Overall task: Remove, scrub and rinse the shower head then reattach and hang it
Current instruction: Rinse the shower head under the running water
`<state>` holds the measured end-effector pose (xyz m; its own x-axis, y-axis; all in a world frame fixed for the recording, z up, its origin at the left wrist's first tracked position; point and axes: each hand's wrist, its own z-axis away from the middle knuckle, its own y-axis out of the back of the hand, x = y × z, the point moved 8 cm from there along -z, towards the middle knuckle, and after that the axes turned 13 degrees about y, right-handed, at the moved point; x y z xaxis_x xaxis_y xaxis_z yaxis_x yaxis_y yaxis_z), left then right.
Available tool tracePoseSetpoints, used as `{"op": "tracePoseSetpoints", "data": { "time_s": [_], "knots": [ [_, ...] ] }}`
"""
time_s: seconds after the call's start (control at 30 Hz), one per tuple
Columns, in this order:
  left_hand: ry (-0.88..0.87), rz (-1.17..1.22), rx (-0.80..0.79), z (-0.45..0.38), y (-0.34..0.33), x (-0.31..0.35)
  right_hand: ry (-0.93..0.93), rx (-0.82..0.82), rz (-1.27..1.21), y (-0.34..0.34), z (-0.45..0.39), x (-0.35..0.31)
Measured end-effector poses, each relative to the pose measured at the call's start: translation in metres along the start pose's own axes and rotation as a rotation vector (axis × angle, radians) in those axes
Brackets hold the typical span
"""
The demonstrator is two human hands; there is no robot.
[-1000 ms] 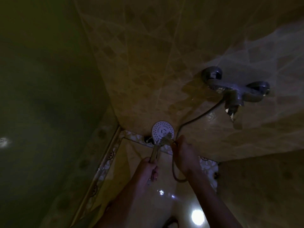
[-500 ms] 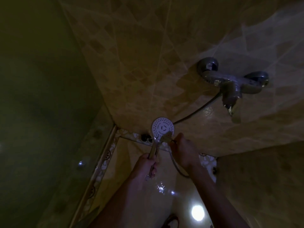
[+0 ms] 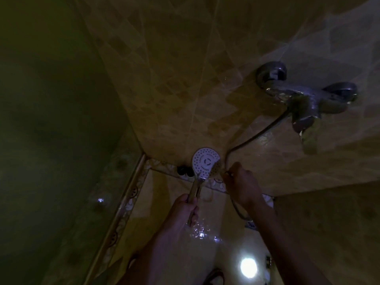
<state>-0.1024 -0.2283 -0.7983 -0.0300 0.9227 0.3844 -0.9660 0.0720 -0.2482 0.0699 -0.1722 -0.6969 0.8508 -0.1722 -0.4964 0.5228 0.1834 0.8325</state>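
Dim shower corner. We count one shower head (image 3: 205,162), one brush (image 3: 214,169), one hose (image 3: 256,134), one mixer tap (image 3: 304,95), two hands. Head sits centre frame, white face toward us. Left hand (image 3: 186,208), just below it, curls round the handle. Right hand (image 3: 241,184), right of centre, grips the brush, bristles touching the face's lower right edge.

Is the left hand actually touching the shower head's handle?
Touching. The head view shows the left hand with its fingers wrapped round the handle of the shower head, which runs straight into the fist with no gap.
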Motion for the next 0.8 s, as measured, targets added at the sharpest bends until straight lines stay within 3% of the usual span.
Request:
{"op": "tracePoseSetpoints", "data": {
  "time_s": [0.27, 0.5, 0.8],
  "knots": [
    [-0.01, -0.001, -0.024, -0.005, 0.001, -0.001, 0.083, 0.003, 0.004, -0.011, -0.022, -0.019],
    [-0.038, -0.026, -0.023, -0.002, 0.007, 0.004, 0.001, 0.058, -0.023, -0.002, -0.024, -0.003],
    [-0.029, -0.006, -0.02, -0.005, 0.013, 0.003, 0.129, 0.018, 0.03, -0.027, -0.019, -0.031]
  ]
}}
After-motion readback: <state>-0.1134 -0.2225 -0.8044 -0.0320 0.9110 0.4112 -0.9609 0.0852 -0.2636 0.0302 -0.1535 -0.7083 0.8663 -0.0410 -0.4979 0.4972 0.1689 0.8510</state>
